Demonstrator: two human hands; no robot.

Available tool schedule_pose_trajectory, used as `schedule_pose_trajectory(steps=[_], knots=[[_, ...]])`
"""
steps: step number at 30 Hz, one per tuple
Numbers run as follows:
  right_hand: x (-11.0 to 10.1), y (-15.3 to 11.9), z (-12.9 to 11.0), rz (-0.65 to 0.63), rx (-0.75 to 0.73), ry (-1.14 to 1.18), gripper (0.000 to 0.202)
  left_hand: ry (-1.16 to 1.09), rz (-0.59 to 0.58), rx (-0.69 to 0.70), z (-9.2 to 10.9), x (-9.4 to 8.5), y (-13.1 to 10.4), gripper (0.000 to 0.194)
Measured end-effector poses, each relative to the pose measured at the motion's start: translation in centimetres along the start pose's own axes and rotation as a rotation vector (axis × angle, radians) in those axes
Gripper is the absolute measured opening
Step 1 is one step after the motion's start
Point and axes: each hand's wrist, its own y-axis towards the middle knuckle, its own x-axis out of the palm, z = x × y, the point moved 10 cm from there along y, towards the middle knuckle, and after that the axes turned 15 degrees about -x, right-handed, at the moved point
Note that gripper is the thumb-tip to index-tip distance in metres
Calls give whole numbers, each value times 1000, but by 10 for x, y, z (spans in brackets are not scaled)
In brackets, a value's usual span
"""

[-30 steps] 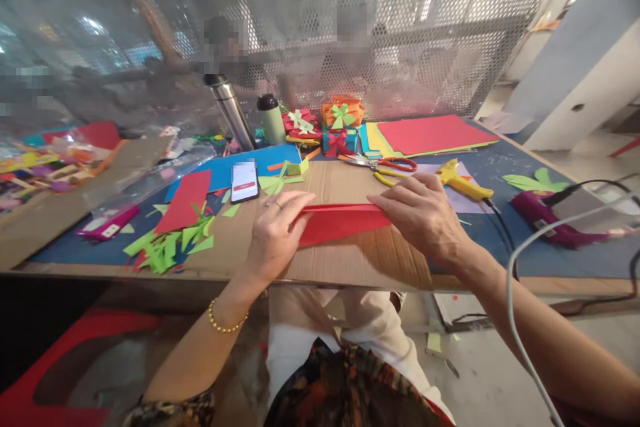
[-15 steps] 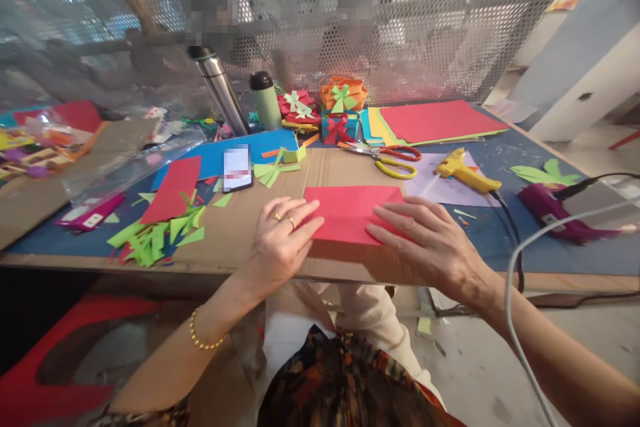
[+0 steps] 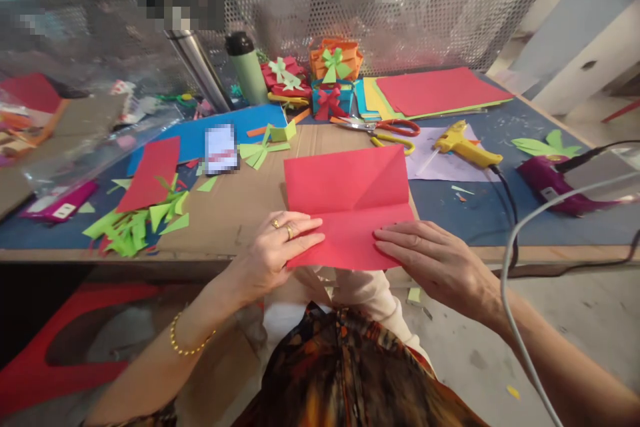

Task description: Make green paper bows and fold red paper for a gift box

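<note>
A red sheet of paper (image 3: pixel 350 197) with a crease across its middle lies at the table's front edge, its far half tilted up and its near edge reaching over the edge. My left hand (image 3: pixel 280 243) holds its left side, fingers on top and the thumb hidden. On the right side, my right hand (image 3: pixel 430 257) holds it the same way, with its fingers close together on the paper. Brown cardboard (image 3: pixel 225 213) lies beneath the sheet.
Scissors (image 3: pixel 375 127) and a yellow glue gun (image 3: pixel 465 145) lie beyond the sheet, near stacked coloured paper (image 3: pixel 440 90). To the left are a phone (image 3: pixel 221 148) and green scraps (image 3: pixel 130 227). A grey cable (image 3: pixel 507 293) crosses over my right forearm.
The red paper has opened from a narrower folded shape into a larger creased sheet. Both hands have come nearer to my body relative to the table. The view has tilted downward.
</note>
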Motion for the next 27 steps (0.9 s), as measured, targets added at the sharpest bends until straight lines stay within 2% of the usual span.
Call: schedule_pose_trajectory(steps=[4, 7, 11, 13, 16, 19, 23, 27], knots=[[3, 0, 11, -29, 68, 37, 47, -36, -1, -52, -9, -2, 7, 36], [5, 3, 20, -35, 96, 97, 42, -32, -74, -111, -13, 2, 14, 31], [-4, 5, 38, -7, 184, 138, 41, -8, -159, -190, -21, 6, 23, 56], [-7, 6, 47, -4, 234, 186, 40, -78, -163, -225, -27, 6, 27, 58], [-9, 4, 60, 17, 359, 247, 29, -260, -88, -351, -46, 3, 30, 45], [-13, -2, 71, 112, 502, 181, 17, -338, 13, -483, -61, 4, 25, 38], [-15, -4, 75, 224, 585, 105, 14, -264, 65, -527, -60, 7, 23, 26], [-5, 5, 75, 173, 537, 93, 15, -159, 35, -591, -56, 7, 24, 17]])
